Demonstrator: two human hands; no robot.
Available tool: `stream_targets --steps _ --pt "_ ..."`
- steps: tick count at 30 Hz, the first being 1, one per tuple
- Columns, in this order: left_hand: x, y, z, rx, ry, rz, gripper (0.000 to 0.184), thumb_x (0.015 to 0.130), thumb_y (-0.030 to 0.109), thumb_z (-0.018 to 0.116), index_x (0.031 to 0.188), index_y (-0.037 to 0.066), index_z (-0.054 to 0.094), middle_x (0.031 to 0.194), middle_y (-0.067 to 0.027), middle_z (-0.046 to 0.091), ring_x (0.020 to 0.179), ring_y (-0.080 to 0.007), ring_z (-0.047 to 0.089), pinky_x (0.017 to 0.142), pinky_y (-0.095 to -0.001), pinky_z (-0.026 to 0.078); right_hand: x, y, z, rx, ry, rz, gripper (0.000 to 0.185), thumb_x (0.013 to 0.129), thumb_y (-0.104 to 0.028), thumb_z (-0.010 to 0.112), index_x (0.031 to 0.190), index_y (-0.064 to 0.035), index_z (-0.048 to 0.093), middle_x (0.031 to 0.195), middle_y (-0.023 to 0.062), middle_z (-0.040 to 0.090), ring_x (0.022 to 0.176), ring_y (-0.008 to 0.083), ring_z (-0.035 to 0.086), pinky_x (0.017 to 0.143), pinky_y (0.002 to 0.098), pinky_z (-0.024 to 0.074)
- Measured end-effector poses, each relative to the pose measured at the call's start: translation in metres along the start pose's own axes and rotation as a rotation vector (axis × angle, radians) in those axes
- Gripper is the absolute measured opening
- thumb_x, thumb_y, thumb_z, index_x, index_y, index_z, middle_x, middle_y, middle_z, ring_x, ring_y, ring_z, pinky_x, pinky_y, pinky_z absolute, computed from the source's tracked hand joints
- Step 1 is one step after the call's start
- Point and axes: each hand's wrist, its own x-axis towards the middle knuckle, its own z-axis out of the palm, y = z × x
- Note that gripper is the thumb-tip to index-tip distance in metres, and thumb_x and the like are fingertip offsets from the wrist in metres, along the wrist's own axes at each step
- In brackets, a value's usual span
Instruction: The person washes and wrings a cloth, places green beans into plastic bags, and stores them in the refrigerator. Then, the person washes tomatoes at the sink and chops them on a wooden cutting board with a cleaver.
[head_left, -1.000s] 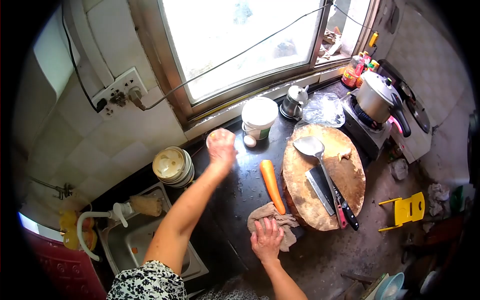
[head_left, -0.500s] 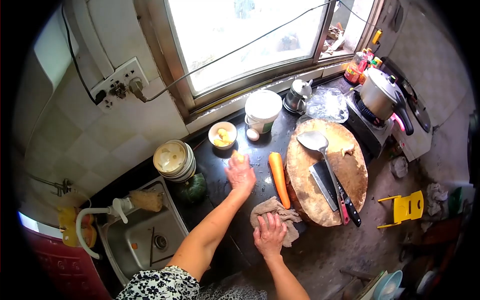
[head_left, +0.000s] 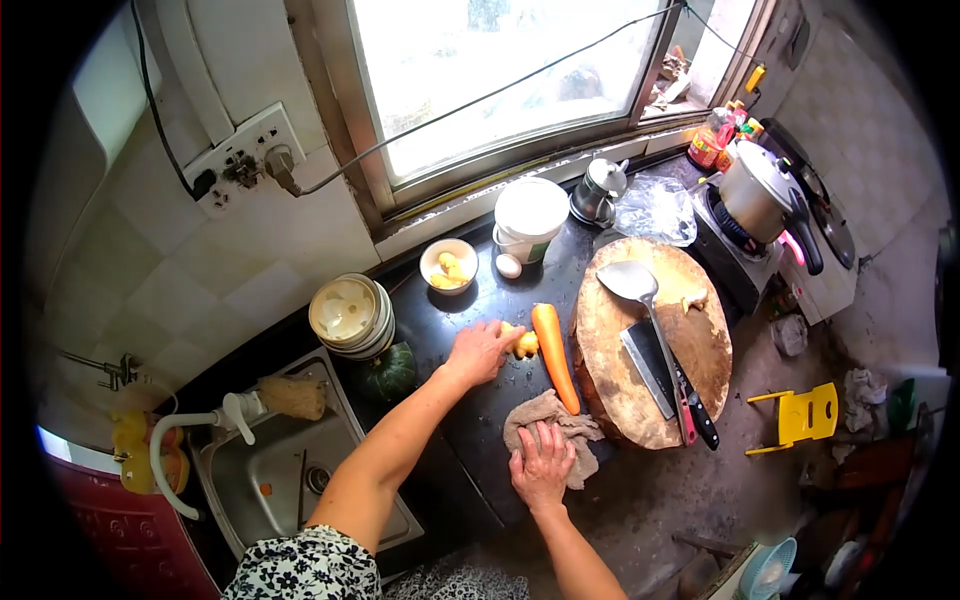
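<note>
My left hand (head_left: 482,354) reaches over the black counter, its fingertips on a knobbly yellow piece that looks like ginger (head_left: 522,343). Just right of that piece lies an orange carrot (head_left: 555,355). Spread over a crumpled beige cloth (head_left: 582,430) near the counter's front edge, my right hand (head_left: 543,467) presses down on it. A round wooden chopping board (head_left: 620,310) holds a cleaver (head_left: 648,372), a metal spatula (head_left: 628,282) and a small pale piece (head_left: 694,299). Yellow pieces lie in a white bowl (head_left: 431,254) farther back.
Stacked bowls (head_left: 385,322) and a dark green squash (head_left: 387,374) stand by the sink (head_left: 340,420). An egg (head_left: 508,266) sits before a white bucket (head_left: 530,215). A metal pot (head_left: 757,200) rests on the stove; a yellow chair (head_left: 808,413) is at the right.
My left hand has moved from above the bowl down and right to beside the carrot, with the yellow piece. The bowl and squash have come into view. My right hand stays on the cloth.
</note>
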Motion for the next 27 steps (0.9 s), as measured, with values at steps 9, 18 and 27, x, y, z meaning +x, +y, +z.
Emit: stream_targets --steps 9,18,27 --pt "0.002 -0.009 -0.007 0.224 0.39 -0.034 0.017 0.081 0.016 0.068 0.093 0.01 0.057 0.084 -0.0076 0.058 0.085 -0.0266 0.057 0.073 -0.0414 0.04 0.002 -0.001 -0.002 0.008 -0.002 0.0 0.047 0.081 -0.029 0.066 0.126 -0.0219 0.056 0.137 0.0055 0.048 0.134 0.0288 0.04 0.106 0.0537 0.0316" --pt "0.022 0.004 -0.042 0.347 0.323 -0.338 0.057 0.076 0.039 0.075 0.117 0.005 0.055 0.109 -0.0157 0.063 0.099 -0.029 0.058 0.083 -0.0431 0.042 0.001 -0.001 -0.001 0.011 -0.007 0.011 0.047 0.081 -0.028 0.066 0.127 -0.0215 0.056 0.137 0.0062 0.048 0.134 0.0287 0.04 0.106 0.0544 0.0315" --pt "0.043 0.118 0.041 -0.603 0.041 -0.866 0.086 0.081 0.04 0.069 0.14 -0.004 0.025 0.101 -0.027 0.067 0.092 -0.0438 0.068 0.081 -0.0532 0.052 -0.004 0.004 0.011 -0.026 -0.03 0.008 0.045 0.085 -0.034 0.063 0.127 -0.0178 0.057 0.144 0.0069 0.044 0.136 0.0302 0.037 0.106 0.0604 0.026"
